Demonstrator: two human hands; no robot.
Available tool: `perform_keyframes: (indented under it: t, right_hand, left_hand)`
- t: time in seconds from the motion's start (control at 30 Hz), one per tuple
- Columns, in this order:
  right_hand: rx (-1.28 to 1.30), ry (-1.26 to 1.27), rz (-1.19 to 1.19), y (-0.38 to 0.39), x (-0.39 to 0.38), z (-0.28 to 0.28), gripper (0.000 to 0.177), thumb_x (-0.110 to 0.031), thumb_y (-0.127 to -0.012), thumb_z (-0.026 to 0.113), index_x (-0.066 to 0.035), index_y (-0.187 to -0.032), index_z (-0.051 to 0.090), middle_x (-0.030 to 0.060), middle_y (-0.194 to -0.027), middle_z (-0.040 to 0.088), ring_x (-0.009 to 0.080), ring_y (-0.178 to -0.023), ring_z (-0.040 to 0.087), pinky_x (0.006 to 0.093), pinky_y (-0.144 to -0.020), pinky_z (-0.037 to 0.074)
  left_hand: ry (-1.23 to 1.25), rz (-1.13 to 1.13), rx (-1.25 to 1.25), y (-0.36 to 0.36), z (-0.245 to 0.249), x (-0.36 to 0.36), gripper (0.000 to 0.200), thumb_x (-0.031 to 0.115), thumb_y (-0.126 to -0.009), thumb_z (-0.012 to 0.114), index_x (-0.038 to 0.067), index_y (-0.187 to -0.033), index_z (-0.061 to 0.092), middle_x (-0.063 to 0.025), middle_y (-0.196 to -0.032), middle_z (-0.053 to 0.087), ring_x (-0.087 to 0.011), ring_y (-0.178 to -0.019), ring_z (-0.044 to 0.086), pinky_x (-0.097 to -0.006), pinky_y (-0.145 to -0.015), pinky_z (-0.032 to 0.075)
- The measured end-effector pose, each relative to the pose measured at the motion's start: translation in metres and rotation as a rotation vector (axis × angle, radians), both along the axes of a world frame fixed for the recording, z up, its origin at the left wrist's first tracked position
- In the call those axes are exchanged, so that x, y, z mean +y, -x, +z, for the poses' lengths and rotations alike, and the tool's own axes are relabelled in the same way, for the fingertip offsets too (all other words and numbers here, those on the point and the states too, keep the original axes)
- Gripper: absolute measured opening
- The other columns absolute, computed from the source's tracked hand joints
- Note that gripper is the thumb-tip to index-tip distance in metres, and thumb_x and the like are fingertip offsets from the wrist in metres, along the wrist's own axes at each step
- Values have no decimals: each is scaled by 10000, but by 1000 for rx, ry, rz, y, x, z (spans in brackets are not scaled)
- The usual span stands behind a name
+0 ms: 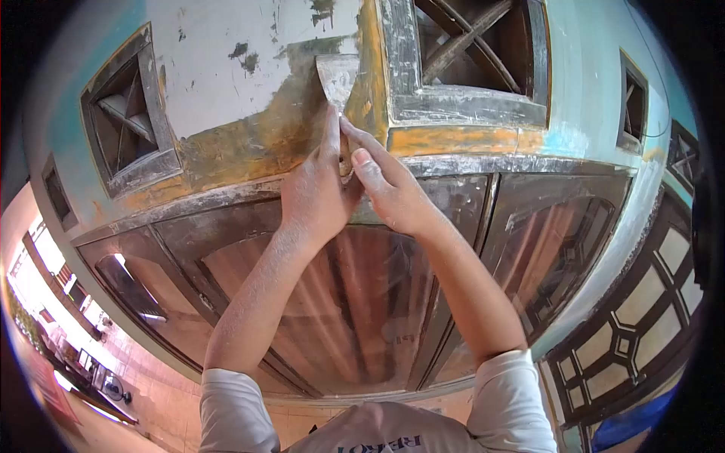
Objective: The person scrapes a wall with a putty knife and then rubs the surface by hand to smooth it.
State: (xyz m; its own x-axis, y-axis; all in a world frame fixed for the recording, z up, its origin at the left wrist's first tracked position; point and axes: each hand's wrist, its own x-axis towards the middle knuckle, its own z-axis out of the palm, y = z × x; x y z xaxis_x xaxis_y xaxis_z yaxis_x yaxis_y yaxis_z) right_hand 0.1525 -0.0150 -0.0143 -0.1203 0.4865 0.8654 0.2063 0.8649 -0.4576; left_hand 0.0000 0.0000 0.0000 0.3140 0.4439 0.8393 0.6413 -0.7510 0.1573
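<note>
A putty knife (pixel 339 75) with a flared metal blade is pressed up against the wall, its blade smeared with white residue. My left hand (pixel 313 189) wraps the handle from the left, forefinger stretched up toward the base of the blade. From the other side my right hand (pixel 387 181) grips the same handle, with the thumb along it and a finger reaching up to the blade. Around the blade, the wall (pixel 226 75) shows white paint with dark bare patches and an ochre layer. Pale dust coats both hands and forearms.
Right above stands a framed vent (pixel 483 111) with crossed bars; a smaller vent (pixel 124 121) is at left. Below the ledge are brown wooden doors (pixel 461 200) with glass panes. A latticed door (pixel 642 302) is at right, and a fan (pixel 113 387) stands at lower left.
</note>
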Motion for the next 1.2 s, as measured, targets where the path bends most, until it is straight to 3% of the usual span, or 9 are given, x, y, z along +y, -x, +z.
perform_keyframes:
  t: [0.1, 0.23, 0.33, 0.5, 0.57, 0.6, 0.77, 0.9, 1.2]
  right_hand:
    - [-202, 92, -93, -21, -22, 16, 569, -447, -1051, 527, -134, -1523, 481, 226, -1483, 530, 409, -1325, 537, 443, -1113, 416]
    - [-465, -676, -980, -67, 0, 63, 488, -494, -1026, 538, -285, -1467, 557, 102, -1439, 573, 367, -1313, 526, 549, -1044, 426]
    - [-493, -865, -1236, -90, 24, 99, 588, -560, -1012, 519, -372, -1562, 428, 76, -1659, 336, 377, -1494, 323, 612, -1210, 204]
    - [-623, -577, -1236, -88, 31, 102, 762, -540, -974, 592, -286, -1630, 301, 134, -1718, 143, 432, -1557, 134, 682, -1218, 71]
    - [-472, -850, -1455, -89, 31, 100, 605, -451, -988, 588, -191, -1519, 460, 226, -1553, 450, 445, -1421, 424, 629, -1158, 315]
    - [-415, -842, -1366, -103, 56, 98, 600, -588, -1013, 497, -400, -1573, 397, 69, -1687, 280, 373, -1535, 261, 643, -1229, 140]
    - [-393, -822, -1330, -109, 61, 97, 588, -599, -1022, 469, -408, -1573, 396, 73, -1691, 270, 369, -1552, 228, 659, -1235, 90]
    - [-371, -793, -1350, -106, 57, 96, 595, -591, -1016, 492, -391, -1570, 408, 78, -1681, 295, 369, -1546, 244, 652, -1236, 105]
    - [-360, -773, -1367, -106, 59, 96, 597, -587, -1005, 528, -381, -1557, 434, 67, -1662, 335, 333, -1544, 265, 618, -1247, 142]
  left_hand:
    - [29, 145, 98, -1, 0, -3, 944, 324, -903, 710, 126, -1640, 154, -201, -991, 753, -392, -883, 739, -499, -779, 582]
    - [36, 226, 104, 4, -2, -3, 863, 331, -922, 638, 129, -1632, 191, -184, -845, 745, -392, -781, 734, -523, -709, 580]
    - [-8, 278, 143, -2, -1, 6, 821, 289, -915, 622, 148, -1621, 226, -197, -772, 730, -404, -738, 727, -531, -701, 578]
    - [3, 203, 49, -1, 11, 5, 812, 289, -901, 634, 162, -1608, 253, -207, -738, 713, -418, -728, 720, -547, -714, 573]
    - [-106, 184, 43, -3, -7, 11, 788, 276, -912, 624, 173, -1606, 264, -202, -733, 713, -415, -728, 720, -541, -722, 575]
    - [-90, 244, 62, -5, -8, 10, 772, 269, -910, 627, 174, -1598, 290, -200, -731, 712, -414, -728, 721, -538, -728, 574]
    - [150, 197, -13, -5, 13, -4, 729, 195, -901, 665, 176, -1570, 375, -237, -896, 720, -411, -753, 708, -496, -720, 558]
    - [-409, 128, -73, -16, -15, 18, 754, 194, -901, 663, 176, -1585, 346, -226, -995, 736, -435, -774, 702, -515, -743, 557]
    - [4, 161, -112, -24, -4, 6, 762, 254, -909, 644, 178, -1595, 319, -166, -706, 697, -384, -672, 704, -498, -660, 563]
